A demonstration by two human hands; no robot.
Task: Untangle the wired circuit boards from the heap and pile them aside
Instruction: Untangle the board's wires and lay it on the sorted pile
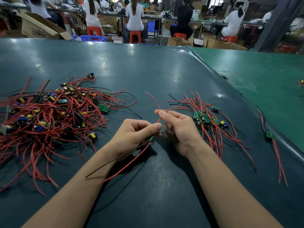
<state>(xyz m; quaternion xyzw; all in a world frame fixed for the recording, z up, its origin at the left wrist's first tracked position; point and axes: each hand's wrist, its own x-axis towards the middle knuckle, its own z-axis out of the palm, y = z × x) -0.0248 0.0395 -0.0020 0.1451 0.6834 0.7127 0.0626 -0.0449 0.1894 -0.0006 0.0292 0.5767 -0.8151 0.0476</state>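
Left hand (136, 132) pinches a small circuit board (151, 137); right hand (177, 125) pinches its red wire (160, 118). Heap (49, 116) left, sorted pile (209, 119) right on tabletop (148, 71).

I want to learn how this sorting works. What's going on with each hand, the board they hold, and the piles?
left hand: pinches the held board
right hand: pinches a red wire
held board: off the table, wires dangling
heap: tangled, on the left
sorted pile: small, on the right
lone board: lying apart, far right
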